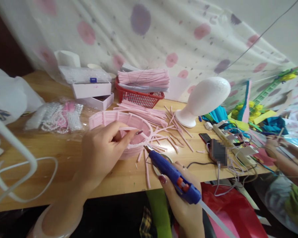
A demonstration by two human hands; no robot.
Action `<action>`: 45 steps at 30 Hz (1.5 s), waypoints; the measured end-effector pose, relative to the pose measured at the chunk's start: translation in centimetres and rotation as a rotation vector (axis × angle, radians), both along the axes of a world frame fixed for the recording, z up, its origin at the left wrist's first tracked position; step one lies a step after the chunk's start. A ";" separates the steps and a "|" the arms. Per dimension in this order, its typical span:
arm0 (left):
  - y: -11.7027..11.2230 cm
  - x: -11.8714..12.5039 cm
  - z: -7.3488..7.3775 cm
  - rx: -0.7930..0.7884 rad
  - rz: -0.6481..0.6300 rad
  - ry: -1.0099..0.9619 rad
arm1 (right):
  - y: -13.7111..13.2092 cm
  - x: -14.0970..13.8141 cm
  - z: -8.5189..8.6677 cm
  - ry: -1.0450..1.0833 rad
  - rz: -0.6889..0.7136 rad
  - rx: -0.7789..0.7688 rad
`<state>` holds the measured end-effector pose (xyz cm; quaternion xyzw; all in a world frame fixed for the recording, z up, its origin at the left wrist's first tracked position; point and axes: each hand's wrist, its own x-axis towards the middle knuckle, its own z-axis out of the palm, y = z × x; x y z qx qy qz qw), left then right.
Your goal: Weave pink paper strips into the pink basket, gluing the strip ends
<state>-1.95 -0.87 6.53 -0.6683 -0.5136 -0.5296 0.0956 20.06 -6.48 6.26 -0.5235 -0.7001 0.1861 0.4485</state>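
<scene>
My left hand (105, 148) is closed, pinching a pink pipe cleaner (129, 128) over the rim of a round pink basket-like piece (114, 116) built of pink strips. Part of that piece is hidden behind the hand. My right hand (180, 195) is wrapped round a blue hot glue gun (172, 173), whose nozzle points up and left, close to the piece's right edge. A white glue stick (217, 219) sticks out of the gun's back end. Cut pink pipe cleaners (173, 143) lie loose to the right of the piece.
A red basket (141, 96) holding bundled pink pipe cleaners stands at the back. Nearby are a white foam head (203, 99), bagged pearl strings (64, 117), white boxes (91, 89), and a power strip (244, 157) with tangled cables. Another person's hands (275, 143) work at far right.
</scene>
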 end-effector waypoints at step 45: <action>-1.7 -2.3 0.6 -0.175 -0.414 0.170 | 5.2 11.8 -4.9 -0.101 -0.843 -0.430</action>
